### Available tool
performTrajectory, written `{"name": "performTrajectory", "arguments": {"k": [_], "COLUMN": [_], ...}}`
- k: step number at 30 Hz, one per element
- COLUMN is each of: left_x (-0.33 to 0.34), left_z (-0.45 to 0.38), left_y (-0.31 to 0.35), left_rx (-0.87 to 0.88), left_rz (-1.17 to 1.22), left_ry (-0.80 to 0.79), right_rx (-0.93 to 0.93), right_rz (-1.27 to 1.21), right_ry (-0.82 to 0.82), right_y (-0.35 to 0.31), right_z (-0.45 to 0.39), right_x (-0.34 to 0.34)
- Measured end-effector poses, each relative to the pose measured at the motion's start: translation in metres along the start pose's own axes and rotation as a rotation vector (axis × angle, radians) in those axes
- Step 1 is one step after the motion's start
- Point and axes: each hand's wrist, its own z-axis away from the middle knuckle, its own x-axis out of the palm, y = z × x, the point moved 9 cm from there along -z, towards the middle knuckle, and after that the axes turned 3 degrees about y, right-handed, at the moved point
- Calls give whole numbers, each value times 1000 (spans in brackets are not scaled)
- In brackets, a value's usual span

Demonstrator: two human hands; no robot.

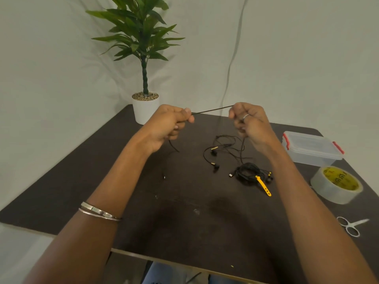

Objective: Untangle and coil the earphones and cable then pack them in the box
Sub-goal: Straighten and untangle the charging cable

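Observation:
A thin black earphone cable (212,109) is stretched taut in the air between my left hand (170,125) and my right hand (249,123), both pinched shut on it. Its plug end (164,177) dangles below my left hand. Below my right hand the cable drops to a loose tangle with black and gold earbuds (214,152) on the dark table (184,222). A second black cable (249,173) lies coiled, bound with a yellow strap (264,186). The clear plastic box (309,148) with red clips stands shut at the right.
A roll of clear tape (336,184) sits near the right edge, small scissors (350,226) in front of it. A potted plant (144,107) stands at the table's back corner. A white cloth backdrop hangs behind.

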Motion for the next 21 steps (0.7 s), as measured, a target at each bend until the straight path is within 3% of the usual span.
{"name": "performTrajectory", "arguments": {"k": [4, 5, 6, 8, 10, 12, 14, 18, 21], "left_x": [-9, -9, -8, -4, 3, 13, 22, 31, 34], "left_z": [1, 1, 2, 4, 4, 4, 3, 2, 3], "left_y": [-14, -18, -21, -27, -28, -26, -22, -18, -24], "left_rx": [-54, -70, -88, -119, -126, -116, -103, -97, -110], "left_rz": [40, 53, 75, 127, 126, 110, 125, 184, 199], "left_ry": [41, 52, 62, 77, 81, 62, 30, -65, -130], "right_rx": [194, 252, 305, 360, 124, -155, -173, -45, -16], "right_rz": [-143, -76, 85, 613, 872, 665, 507, 156, 109], "right_ry": [420, 493, 508, 388, 211, 0, -134, -134, -1], "right_y": [36, 44, 50, 49, 20, -14, -24, -19, -7], "right_z": [3, 5, 7, 7, 6, 13, 20, 20, 12], "right_x": [-57, -65, -68, -61, -33, 13, 42, 46, 21]}}
